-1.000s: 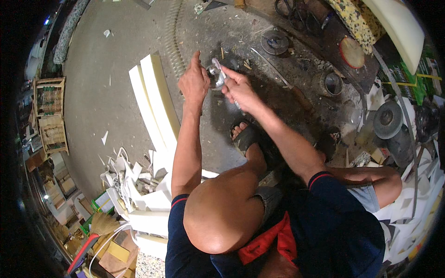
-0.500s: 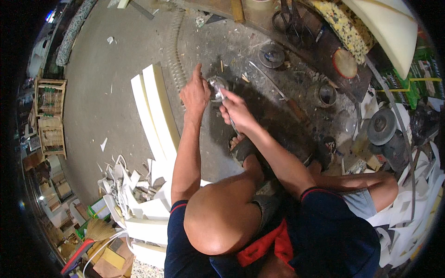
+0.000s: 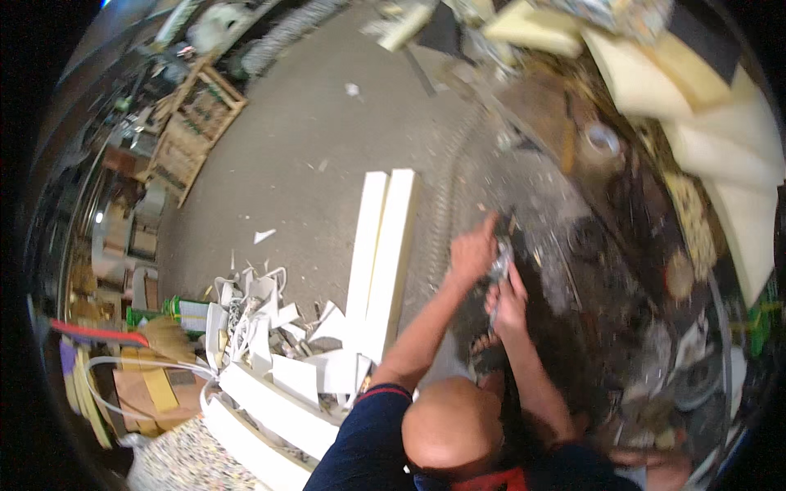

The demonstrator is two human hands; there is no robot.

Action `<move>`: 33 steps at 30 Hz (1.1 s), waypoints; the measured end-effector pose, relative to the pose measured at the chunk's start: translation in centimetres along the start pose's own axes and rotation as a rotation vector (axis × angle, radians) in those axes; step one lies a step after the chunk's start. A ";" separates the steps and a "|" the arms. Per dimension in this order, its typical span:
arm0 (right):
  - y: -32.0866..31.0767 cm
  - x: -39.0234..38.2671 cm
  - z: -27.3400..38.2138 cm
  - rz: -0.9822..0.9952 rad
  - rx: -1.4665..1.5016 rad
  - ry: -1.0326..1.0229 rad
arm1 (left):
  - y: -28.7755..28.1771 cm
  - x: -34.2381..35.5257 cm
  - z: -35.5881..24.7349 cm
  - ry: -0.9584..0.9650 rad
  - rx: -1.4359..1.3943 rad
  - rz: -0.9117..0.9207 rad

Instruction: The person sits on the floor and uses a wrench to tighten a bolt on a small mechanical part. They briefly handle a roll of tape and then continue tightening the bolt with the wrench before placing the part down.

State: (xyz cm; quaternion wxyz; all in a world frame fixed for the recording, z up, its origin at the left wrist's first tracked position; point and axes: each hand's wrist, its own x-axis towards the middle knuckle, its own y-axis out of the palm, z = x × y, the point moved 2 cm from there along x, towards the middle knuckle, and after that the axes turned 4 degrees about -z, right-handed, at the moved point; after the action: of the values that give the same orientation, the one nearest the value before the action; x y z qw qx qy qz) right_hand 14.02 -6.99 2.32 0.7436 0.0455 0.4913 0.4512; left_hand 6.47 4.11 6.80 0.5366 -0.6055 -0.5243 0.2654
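Observation:
Low over the floor, my left hand (image 3: 473, 250) has its index finger stretched forward and its other fingers curled at a shiny rounded metal part (image 3: 502, 259). My right hand (image 3: 509, 304) is closed around a slim grey metal tool (image 3: 494, 317), its thumb pointing forward at the shiny part. Blur and my fingers hide the tool's exact kind and how the two pieces meet. A bare foot in a dark sandal shows just below the right hand.
Two long white foam strips (image 3: 383, 254) lie left of my arm, beside a coiled clear hose (image 3: 446, 196). White scraps (image 3: 262, 319) pile at lower left, near a broom (image 3: 168, 340). A dark low board (image 3: 573, 123) carries a tape roll (image 3: 603, 141); foam sheets (image 3: 639, 82) stand behind.
The view has swung left, so hands and foam strips sit farther right and lower in it. Both hands stay together at the shiny metal part, the left index finger still stretched out.

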 end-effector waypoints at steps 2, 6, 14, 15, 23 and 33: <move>0.2 0.2 0.7 -0.045 -0.029 -0.038 | -0.1 0.3 0.1 -0.021 -0.038 0.034; 0.1 0.3 1.1 0.091 0.113 -0.070 | -0.1 0.1 0.0 -0.022 -0.085 0.048; 0.7 0.3 1.5 0.150 0.187 0.076 | -0.2 0.1 0.1 -0.027 -0.082 0.094; 0.7 0.1 1.4 0.136 0.164 0.066 | -0.2 0.1 0.1 -0.029 -0.089 0.088; -0.1 0.0 1.3 0.166 0.111 0.006 | 0.1 0.1 0.2 -0.048 -0.123 0.061; 0.4 0.2 1.9 0.129 0.119 -0.005 | -0.5 0.3 -0.1 -0.078 -0.077 0.093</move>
State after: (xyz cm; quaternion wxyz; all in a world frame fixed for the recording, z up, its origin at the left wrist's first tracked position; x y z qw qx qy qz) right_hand 15.24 -5.89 3.41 0.7103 0.1224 0.5114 0.4680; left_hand 6.45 4.26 7.37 0.4790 -0.6388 -0.5259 0.2932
